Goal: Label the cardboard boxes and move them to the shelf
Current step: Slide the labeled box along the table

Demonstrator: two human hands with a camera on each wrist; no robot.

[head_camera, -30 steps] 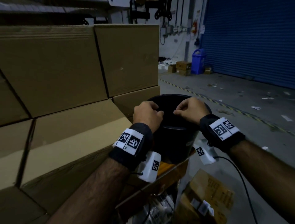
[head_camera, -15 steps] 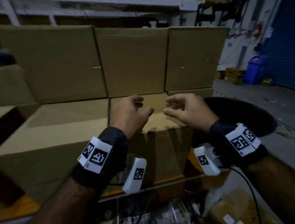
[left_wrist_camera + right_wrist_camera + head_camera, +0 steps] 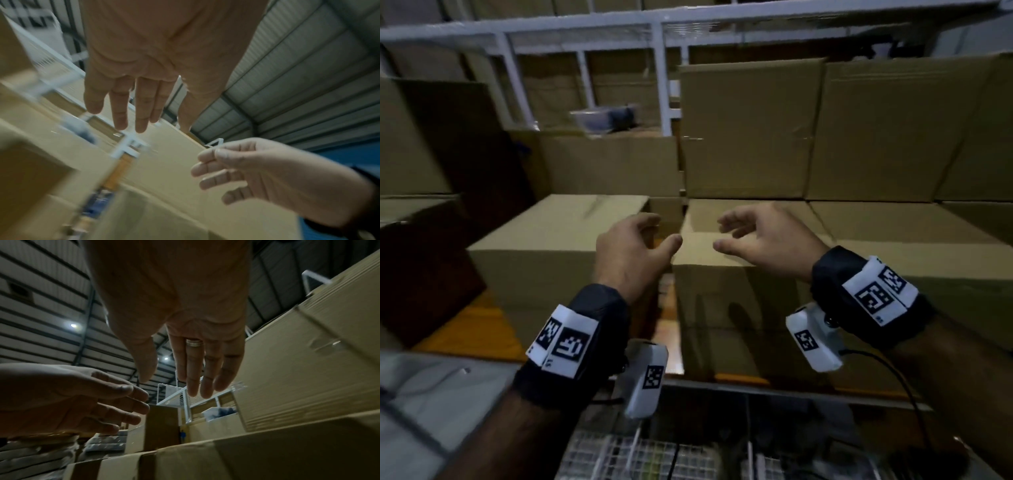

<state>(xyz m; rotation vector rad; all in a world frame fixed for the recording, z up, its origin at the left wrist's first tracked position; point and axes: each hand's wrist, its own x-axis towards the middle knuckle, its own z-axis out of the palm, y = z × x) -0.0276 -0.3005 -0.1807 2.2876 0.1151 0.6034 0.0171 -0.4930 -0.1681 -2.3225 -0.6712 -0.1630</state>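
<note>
Both your left hand [image 3: 631, 253] and right hand [image 3: 763, 240] hover with fingers released, holding nothing, above the cardboard boxes [image 3: 722, 274] at twelve o'clock; no label shows, so labelling and shelving remain.

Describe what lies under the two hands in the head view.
Under the left hand and right hand, both empty and touching nothing, sit two closed cardboard boxes on an orange shelf. The boxes' contents cannot be seen.
</note>
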